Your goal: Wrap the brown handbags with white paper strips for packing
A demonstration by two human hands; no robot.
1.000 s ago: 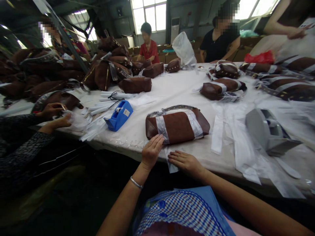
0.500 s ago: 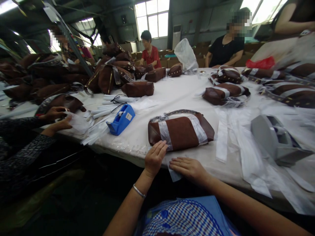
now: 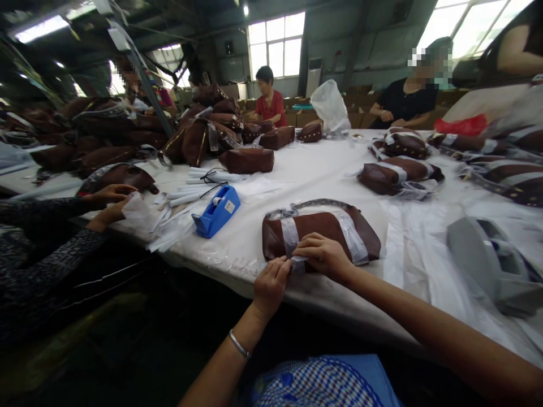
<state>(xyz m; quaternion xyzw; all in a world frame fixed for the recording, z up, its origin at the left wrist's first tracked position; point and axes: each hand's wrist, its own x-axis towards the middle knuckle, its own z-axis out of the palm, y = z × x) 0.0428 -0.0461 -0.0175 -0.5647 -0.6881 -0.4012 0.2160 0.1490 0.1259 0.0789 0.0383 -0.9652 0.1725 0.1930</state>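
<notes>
Your brown bag (image 3: 317, 224) lies on the surface (image 3: 314, 169) near its front edge, its handle (image 3: 328, 202) arching along the far side; the right strip (image 3: 353, 237) of pale film lies flat across it, so that end looks done; the left strip (image 3: 290, 234) also spans the bag, but its near end seems unfinished, since your left hand (image 3: 285, 270) and your right hand (image 3: 302, 253) meet there, both appearing to pinch the film at the bag's near edge; whether any tape holds it underneath, you cannot tell from here; beyond, a banded bag (image 3: 382, 172) already carries its strips, while the bag pile (image 3: 190, 141) to the left shows many without such bands
</notes>
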